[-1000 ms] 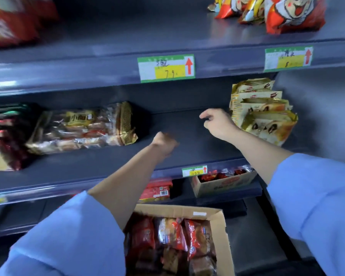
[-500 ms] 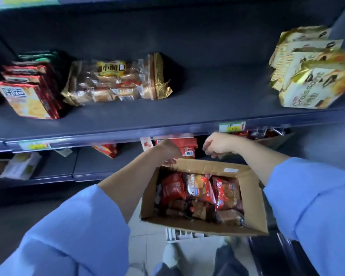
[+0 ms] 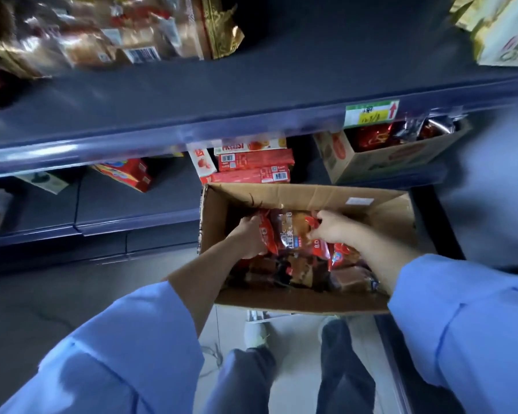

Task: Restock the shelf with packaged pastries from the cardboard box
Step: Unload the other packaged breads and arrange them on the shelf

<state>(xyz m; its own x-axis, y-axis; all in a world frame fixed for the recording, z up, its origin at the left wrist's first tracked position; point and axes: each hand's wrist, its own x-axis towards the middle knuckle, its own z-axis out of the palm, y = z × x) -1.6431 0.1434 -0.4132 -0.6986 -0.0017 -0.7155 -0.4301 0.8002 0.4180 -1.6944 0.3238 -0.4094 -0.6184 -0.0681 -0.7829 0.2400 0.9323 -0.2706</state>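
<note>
**A:** Where's the pastry packet (image 3: 293,231)?

**B:** It's inside the cardboard box (image 3: 305,192), towards the far wall, lying on top of the other wrapped pastries (image 3: 350,279). It has a red and clear wrapper.

**A:** And your hands?

**B:** Both are down in the box. Your left hand (image 3: 248,237) has its fingers curled round the packet's 9 o'clock edge. Your right hand (image 3: 332,228) pinches the 3 o'clock edge. Neither is spread wide.

**A:** What's around the box?

**B:** At 12 o'clock from it, red cartons (image 3: 251,165) are stacked on the low shelf board, just past the rim. At 2 o'clock a second carton (image 3: 386,156) holds shiny red wrappers. Above both runs the shelf (image 3: 251,94), with a green and yellow price tag (image 3: 371,113) on its front lip. On that shelf, a bag of small breads (image 3: 102,34) lies at 10 o'clock and croissant packs (image 3: 506,34) at 1 o'clock, well apart from each other.
</note>
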